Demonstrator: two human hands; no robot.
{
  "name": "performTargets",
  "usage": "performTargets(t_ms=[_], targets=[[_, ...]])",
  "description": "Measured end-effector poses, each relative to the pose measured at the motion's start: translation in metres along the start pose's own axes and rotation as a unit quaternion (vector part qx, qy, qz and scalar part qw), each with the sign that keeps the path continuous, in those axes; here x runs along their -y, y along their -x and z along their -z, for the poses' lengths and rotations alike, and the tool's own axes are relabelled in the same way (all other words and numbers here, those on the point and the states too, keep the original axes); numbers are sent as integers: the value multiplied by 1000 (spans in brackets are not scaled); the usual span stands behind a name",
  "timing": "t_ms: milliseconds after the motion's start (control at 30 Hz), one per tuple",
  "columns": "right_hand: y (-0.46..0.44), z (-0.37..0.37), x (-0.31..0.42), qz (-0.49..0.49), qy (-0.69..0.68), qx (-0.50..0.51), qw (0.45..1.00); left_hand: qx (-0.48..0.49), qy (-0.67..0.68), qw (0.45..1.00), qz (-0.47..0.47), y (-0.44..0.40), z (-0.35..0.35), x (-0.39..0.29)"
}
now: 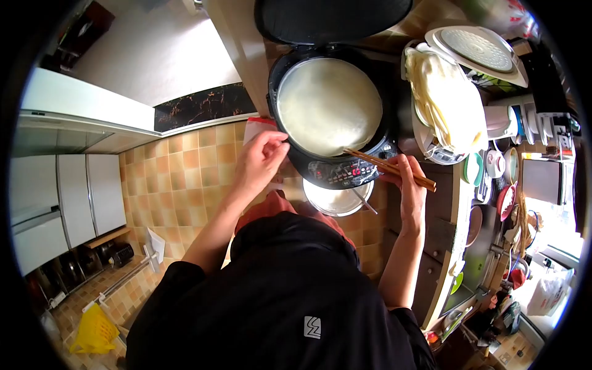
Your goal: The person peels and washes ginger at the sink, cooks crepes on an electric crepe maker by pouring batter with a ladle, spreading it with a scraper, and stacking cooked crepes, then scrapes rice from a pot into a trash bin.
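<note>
My right hand (408, 179) is closed around a pair of wooden chopsticks (382, 163). Their tips touch the near edge of a pale, round crepe (330, 105). The crepe covers the plate of a black electric griddle (274, 80), whose lid (333, 21) stands raised at the back. My left hand (266, 154) hovers by the griddle's left front rim, fingers loosely curled, thumb and index tips slightly apart, nothing visible between them. Below the control panel (342, 174) is a white bowl of pale liquid (333, 200) with a utensil handle (365, 201) sticking out.
Right of the griddle, a container holds a stack of folded crepes (441, 98). A white lid or tray (478, 49) leans behind it. Along the right run a counter with bowls (473, 168), dishes and a sink (465, 280). Tiled floor (185, 185) lies to the left.
</note>
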State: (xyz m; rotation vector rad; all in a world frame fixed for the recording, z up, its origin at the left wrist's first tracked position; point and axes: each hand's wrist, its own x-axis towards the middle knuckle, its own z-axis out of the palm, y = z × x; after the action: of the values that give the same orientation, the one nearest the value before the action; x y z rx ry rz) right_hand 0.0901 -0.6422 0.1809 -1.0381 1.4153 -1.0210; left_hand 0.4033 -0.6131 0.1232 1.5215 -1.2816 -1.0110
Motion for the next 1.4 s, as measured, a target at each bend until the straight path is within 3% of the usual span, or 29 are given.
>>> performTargets(t_ms=[267, 400, 500, 533, 667, 700, 767, 933, 1233, 1400], targets=[[1, 7, 25, 69, 127, -62, 987, 83, -104, 983, -130, -47, -55, -30], [-10, -11, 41, 269, 369, -98, 884, 120, -163, 970, -138, -64, -76, -28], [-20, -23, 43, 322, 406, -76, 852, 133, -226, 949, -174, -74, -85, -28], [-24, -24, 41, 298, 403, -66, 863, 134, -236, 948, -164, -78, -87, -28], [-37, -12, 32, 258, 340, -97, 899, 120, -287, 931, -191, -92, -85, -31], [-46, 4, 14, 198, 290, -96, 931, 117, -287, 932, -188, -96, -84, -30], [-46, 18, 11, 26, 47, -58, 997, 119, -278, 936, -180, -102, -84, -28], [-42, 37, -22, 21, -178, -41, 983, 151, -264, 942, -141, -115, -97, -22], [-32, 19, -24, 34, -173, -51, 983, 98, -396, 902, -138, -114, -142, -26], [-5, 39, -27, 46, -205, -101, 972, 130, -343, 928, -64, -123, -143, -18]])
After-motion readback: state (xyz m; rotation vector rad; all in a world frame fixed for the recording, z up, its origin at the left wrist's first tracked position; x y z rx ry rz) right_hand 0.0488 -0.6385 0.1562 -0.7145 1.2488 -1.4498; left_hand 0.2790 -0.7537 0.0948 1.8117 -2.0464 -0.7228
